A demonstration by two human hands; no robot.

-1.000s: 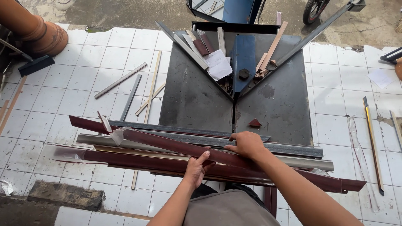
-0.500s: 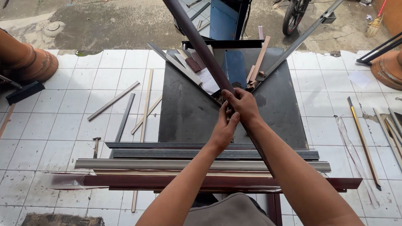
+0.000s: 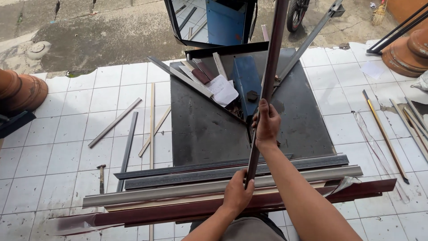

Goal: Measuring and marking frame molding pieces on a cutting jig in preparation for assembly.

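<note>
A: Long dark maroon moulding strip (image 3: pixel 270 71) up on end, tilted a touch, top running out of frame at twelve o'clock.

B: Right hand (image 3: pixel 266 125) wrapped round it mid-length, fingers (image 3: pixel 263 115) closed tight on the strip. Left hand (image 3: pixel 237 193) lower down at six o'clock, fingers curled round the bottom end.

A: Below both hands, the dark metal surface (image 3: pixel 205 134), with a V-shaped metal fence (image 3: pixel 191 80) opening toward twelve o'clock.

B: Blue block (image 3: pixel 246 80) sitting in the crook of the V, white paper scrap (image 3: pixel 223 90) just beside it at nine o'clock.

A: Across the near edge, a stack of long mouldings lying flat: dark grey textured strip (image 3: pixel 232 169), pale silver strip (image 3: pixel 223 185), glossy maroon strip (image 3: pixel 178 212) nearest.

B: Out at nine o'clock on the white tiled floor (image 3: pixel 67 147), loose grey and wooden offcuts (image 3: pixel 115 122), small hammer (image 3: pixel 101 176) near them.

A: At three o'clock, a thin gold-edged strip (image 3: pixel 384 134) on the tiles. Terracotta pot (image 3: pixel 20 91) over at ten o'clock.
</note>
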